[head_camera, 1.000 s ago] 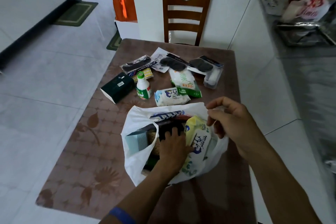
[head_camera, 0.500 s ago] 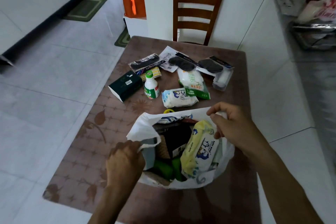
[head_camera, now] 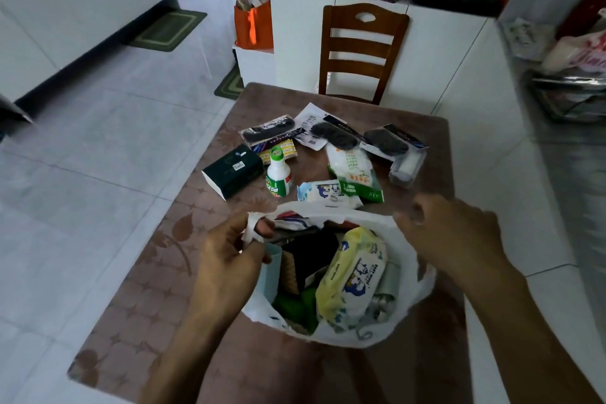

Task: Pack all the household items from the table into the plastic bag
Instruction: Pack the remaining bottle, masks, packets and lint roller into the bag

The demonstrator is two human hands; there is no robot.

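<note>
The left hand (head_camera: pixel 226 259), which a second ago was pushing goods down inside, had come out and pinched the rim of the plastic bag (head_camera: pixel 344 334) at nine o'clock. The right hand (head_camera: pixel 449 233) pinched it at two o'clock, spreading the mouth. Beyond, at twelve o'clock, the bottle (head_camera: pixel 278 175) and packets waited on the table (head_camera: pixel 131 321).

The one label that reads clearly is "BABY WIPES", printed in dark capitals along the yellow wipes pack (head_camera: pixel 352 275) standing in the white plastic bag (head_camera: pixel 341 336). The small white bottle (head_camera: pixel 278 179) on the tabletop (head_camera: pixel 137 305) has a green label with white characters, too blurred to make out. The green-and-white pouch (head_camera: pixel 355 174) and the small white packet (head_camera: pixel 324 195) beside it carry print as well, but none of it resolves. The dark green box (head_camera: pixel 234 170) bears a white sticker, unreadable.
</note>
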